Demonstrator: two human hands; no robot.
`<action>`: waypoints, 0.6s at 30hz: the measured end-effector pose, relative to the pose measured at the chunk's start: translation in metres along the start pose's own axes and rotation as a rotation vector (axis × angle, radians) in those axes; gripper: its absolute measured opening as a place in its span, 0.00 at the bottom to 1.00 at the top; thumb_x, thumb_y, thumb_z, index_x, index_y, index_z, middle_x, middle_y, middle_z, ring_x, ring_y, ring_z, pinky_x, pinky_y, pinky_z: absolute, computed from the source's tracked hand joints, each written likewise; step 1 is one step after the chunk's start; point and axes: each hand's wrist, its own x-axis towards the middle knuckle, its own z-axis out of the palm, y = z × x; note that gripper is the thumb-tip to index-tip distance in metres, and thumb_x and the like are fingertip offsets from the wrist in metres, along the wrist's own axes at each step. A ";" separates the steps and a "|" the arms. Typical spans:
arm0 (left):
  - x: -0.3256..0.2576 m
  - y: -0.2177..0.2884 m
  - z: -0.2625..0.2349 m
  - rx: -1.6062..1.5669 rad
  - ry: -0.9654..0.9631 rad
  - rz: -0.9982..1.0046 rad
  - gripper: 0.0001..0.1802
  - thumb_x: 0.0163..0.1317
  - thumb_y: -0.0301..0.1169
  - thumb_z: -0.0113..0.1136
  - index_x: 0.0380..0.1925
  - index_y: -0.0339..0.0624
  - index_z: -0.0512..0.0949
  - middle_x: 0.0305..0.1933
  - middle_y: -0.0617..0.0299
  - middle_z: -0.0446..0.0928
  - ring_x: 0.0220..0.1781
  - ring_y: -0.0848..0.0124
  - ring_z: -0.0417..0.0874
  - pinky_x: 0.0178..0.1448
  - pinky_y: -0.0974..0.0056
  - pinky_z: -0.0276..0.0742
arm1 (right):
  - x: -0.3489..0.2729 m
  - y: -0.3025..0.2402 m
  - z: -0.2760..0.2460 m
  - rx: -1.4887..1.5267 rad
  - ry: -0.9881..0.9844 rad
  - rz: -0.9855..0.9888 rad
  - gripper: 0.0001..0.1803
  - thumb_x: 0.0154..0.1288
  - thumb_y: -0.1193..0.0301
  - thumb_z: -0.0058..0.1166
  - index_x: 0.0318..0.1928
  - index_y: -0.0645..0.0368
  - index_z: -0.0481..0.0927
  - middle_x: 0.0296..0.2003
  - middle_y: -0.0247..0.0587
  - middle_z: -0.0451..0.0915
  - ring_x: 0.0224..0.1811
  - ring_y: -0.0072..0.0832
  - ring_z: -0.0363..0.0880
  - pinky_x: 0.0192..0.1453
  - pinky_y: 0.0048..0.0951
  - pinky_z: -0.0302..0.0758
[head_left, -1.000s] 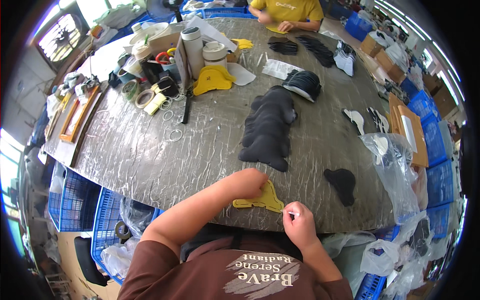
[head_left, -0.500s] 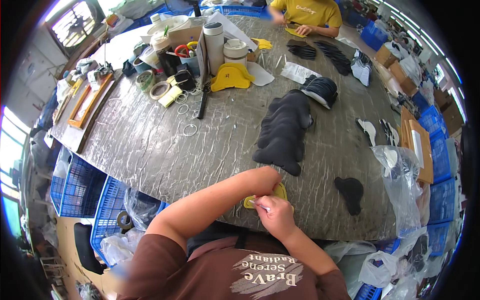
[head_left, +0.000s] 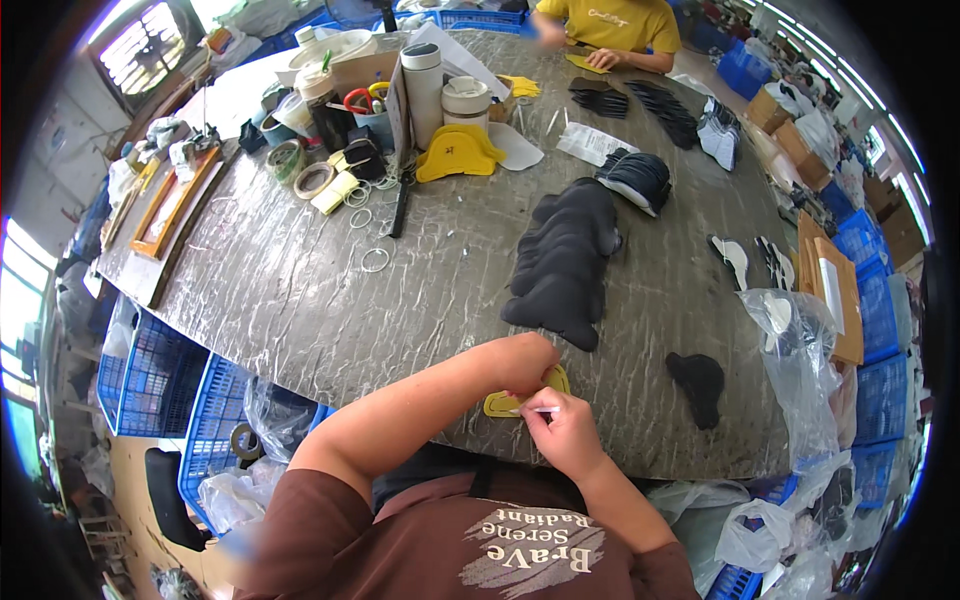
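Note:
A small yellow template [head_left: 503, 405] with a curved edge and dark lines lies near the table's front edge, partly covered by my hands. My left hand [head_left: 528, 366] is bent over its upper part, the fingers curled down against it and mostly hidden. In a pinch, my right hand [head_left: 566, 434] holds a thin white pen [head_left: 545, 409], its tip at the template near the lower edge. Just beyond my left hand lies an overlapping row of black padded pieces [head_left: 565, 255]. A single black piece [head_left: 697, 388] of similar outline rests to the right.
Cups, tapes, scissors and a yellow stack of shaped pieces [head_left: 460, 152] stand at the back left of the table [head_left: 300, 300]. Bundled black pieces [head_left: 636, 182] lie beyond the row. A plastic bag [head_left: 800, 350] hangs over the right edge. Across the table, a person in yellow [head_left: 620, 30] works.
My right hand has shifted slightly right and down, and the pen now lies more level across the template. My left hand stays on it. The whole view has moved slightly.

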 end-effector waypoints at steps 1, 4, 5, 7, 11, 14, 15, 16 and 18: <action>0.000 0.000 0.000 -0.009 0.002 0.005 0.11 0.45 0.30 0.66 0.27 0.36 0.79 0.24 0.51 0.80 0.26 0.61 0.84 0.32 0.60 0.78 | -0.001 0.001 -0.002 -0.002 0.004 0.002 0.04 0.56 0.80 0.60 0.30 0.62 0.77 0.27 0.46 0.81 0.28 0.38 0.82 0.34 0.31 0.76; 0.000 0.000 0.000 -0.024 -0.014 -0.013 0.09 0.47 0.29 0.65 0.26 0.35 0.78 0.22 0.52 0.80 0.23 0.63 0.84 0.30 0.60 0.78 | -0.004 0.005 -0.006 0.044 0.036 0.057 0.04 0.57 0.80 0.60 0.30 0.62 0.77 0.25 0.45 0.80 0.26 0.34 0.81 0.32 0.29 0.74; 0.000 -0.001 0.001 -0.021 -0.016 -0.009 0.09 0.47 0.29 0.65 0.26 0.35 0.78 0.22 0.52 0.80 0.23 0.63 0.84 0.30 0.60 0.78 | -0.005 0.005 -0.008 0.038 0.054 0.065 0.04 0.57 0.80 0.60 0.30 0.62 0.77 0.25 0.45 0.80 0.25 0.31 0.80 0.32 0.29 0.74; 0.000 -0.002 0.002 -0.046 -0.010 -0.008 0.08 0.48 0.28 0.64 0.26 0.34 0.78 0.21 0.53 0.79 0.22 0.64 0.83 0.28 0.61 0.78 | -0.006 0.006 -0.013 0.031 0.077 0.073 0.04 0.58 0.79 0.60 0.30 0.63 0.76 0.24 0.44 0.80 0.25 0.29 0.78 0.31 0.28 0.73; -0.002 0.000 -0.001 -0.090 -0.021 -0.025 0.08 0.48 0.27 0.64 0.26 0.34 0.77 0.21 0.53 0.79 0.22 0.64 0.83 0.27 0.61 0.77 | -0.008 0.011 -0.018 0.046 0.082 0.109 0.05 0.58 0.79 0.59 0.32 0.62 0.75 0.26 0.49 0.80 0.26 0.41 0.80 0.30 0.33 0.74; -0.002 0.000 -0.001 -0.064 -0.009 0.001 0.08 0.48 0.27 0.64 0.26 0.34 0.77 0.20 0.54 0.79 0.21 0.65 0.83 0.27 0.62 0.78 | -0.009 0.008 -0.020 0.040 0.080 0.135 0.06 0.58 0.79 0.59 0.32 0.63 0.75 0.26 0.49 0.80 0.26 0.42 0.80 0.31 0.33 0.74; -0.002 0.001 -0.001 -0.067 -0.012 -0.012 0.08 0.48 0.27 0.64 0.26 0.34 0.77 0.20 0.54 0.79 0.21 0.65 0.83 0.27 0.62 0.78 | -0.010 0.007 -0.021 0.033 0.070 0.159 0.06 0.58 0.79 0.59 0.32 0.63 0.75 0.26 0.50 0.80 0.26 0.42 0.81 0.31 0.33 0.74; -0.002 0.001 -0.001 -0.070 -0.014 -0.025 0.08 0.48 0.27 0.64 0.26 0.34 0.77 0.20 0.54 0.79 0.21 0.65 0.83 0.27 0.62 0.78 | -0.010 0.008 -0.021 0.033 0.072 0.159 0.06 0.58 0.79 0.59 0.32 0.63 0.75 0.26 0.50 0.80 0.26 0.42 0.81 0.31 0.33 0.74; -0.002 0.001 -0.001 -0.077 -0.018 -0.027 0.08 0.49 0.27 0.64 0.26 0.34 0.77 0.20 0.54 0.79 0.21 0.66 0.83 0.27 0.62 0.78 | -0.011 0.009 -0.021 0.015 0.088 0.116 0.06 0.58 0.79 0.60 0.32 0.63 0.75 0.26 0.50 0.80 0.27 0.43 0.81 0.31 0.33 0.74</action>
